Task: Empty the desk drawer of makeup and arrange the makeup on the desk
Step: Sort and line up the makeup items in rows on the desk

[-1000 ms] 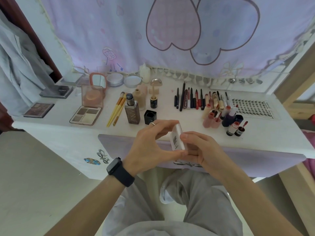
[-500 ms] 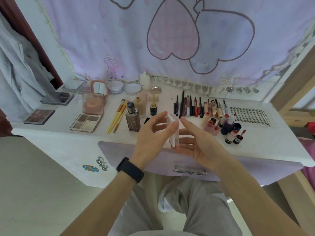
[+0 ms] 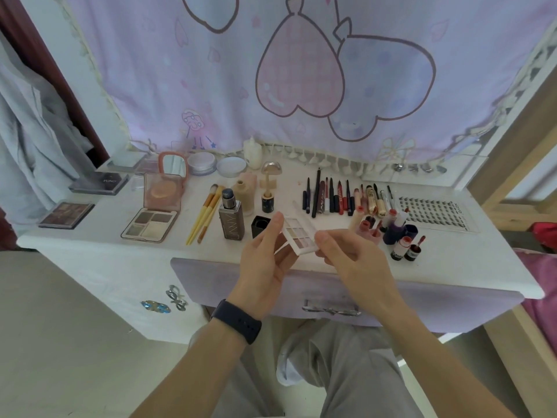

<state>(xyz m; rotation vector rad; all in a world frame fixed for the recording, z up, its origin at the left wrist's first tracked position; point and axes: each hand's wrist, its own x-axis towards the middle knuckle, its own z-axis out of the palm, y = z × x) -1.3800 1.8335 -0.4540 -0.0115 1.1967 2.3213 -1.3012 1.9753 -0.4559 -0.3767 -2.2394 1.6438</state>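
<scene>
Palette (image 3: pixel 299 236), lid open, hangs above the front edge of the bench (image 3: pixel 452 267), between the black cap (image 3: pixel 260 226) and the lip bottles (image 3: pixel 404 250). I see my left grip (image 3: pixel 265 260) clamped on its left side and my right grip (image 3: pixel 351 256) pinching its near corner.

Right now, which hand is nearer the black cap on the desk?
Left. The left hand sits just in front of the black cap; the right hand is farther right, beyond the small palette both hold.
</scene>
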